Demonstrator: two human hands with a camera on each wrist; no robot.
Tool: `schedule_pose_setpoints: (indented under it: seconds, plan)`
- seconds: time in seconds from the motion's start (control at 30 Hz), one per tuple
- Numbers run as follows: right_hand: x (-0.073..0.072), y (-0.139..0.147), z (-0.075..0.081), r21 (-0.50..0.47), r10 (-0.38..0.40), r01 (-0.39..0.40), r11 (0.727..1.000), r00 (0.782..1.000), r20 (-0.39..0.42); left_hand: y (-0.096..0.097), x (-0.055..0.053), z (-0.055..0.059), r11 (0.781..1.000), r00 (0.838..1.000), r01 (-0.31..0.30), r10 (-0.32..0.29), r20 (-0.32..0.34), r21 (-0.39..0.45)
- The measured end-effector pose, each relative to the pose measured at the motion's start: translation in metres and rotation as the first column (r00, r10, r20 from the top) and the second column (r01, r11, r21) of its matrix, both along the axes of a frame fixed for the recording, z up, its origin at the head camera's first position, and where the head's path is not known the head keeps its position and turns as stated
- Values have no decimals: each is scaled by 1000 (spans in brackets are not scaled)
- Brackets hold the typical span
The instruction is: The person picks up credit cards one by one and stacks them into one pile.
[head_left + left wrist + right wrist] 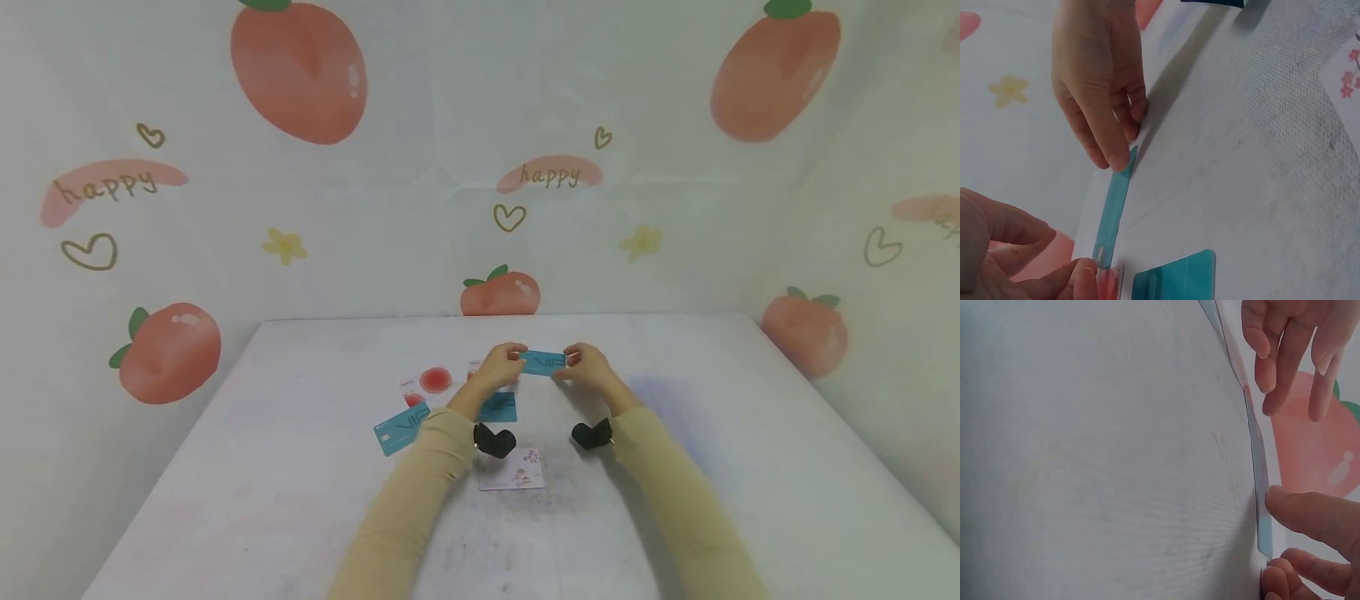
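A teal VIP card (542, 362) stands slightly raised at the back middle of the table, between the two hands. My right hand (589, 367) pinches its right end, and in the left wrist view that thumb (1120, 161) lies over the card. My left hand (501, 367) is at the other end, one fingertip (1087, 265) close against the corner; whether it touches is unclear. In the right wrist view the left hand's fingers (1270, 400) are spread, with thumb and fingers apart. The card's lower edge casts a shadow on the table.
Left of the hands lie another teal VIP card (401, 428) and a white card with red circles (435, 382). A further teal card (499, 407) is partly behind the left forearm. Nearer the front lies a pale blossom card (519, 472). A fruit-print curtain (420, 233) hangs behind.
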State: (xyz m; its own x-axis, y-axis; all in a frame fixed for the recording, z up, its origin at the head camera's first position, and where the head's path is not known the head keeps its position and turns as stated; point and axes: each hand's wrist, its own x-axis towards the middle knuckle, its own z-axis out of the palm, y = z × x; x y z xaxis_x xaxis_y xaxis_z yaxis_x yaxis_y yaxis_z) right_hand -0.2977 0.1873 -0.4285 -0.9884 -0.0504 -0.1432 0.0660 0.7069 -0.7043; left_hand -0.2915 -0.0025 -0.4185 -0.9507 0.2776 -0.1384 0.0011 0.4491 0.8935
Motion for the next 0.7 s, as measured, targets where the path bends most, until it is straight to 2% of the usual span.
schedule_pose_setpoints:
  seconds: [0.7]
  plan:
    - [-8, 1, -3, -12, 1, -1, 1000, 999, 35, 5, -4, -7, 997, 996, -76, 76, 46, 10]
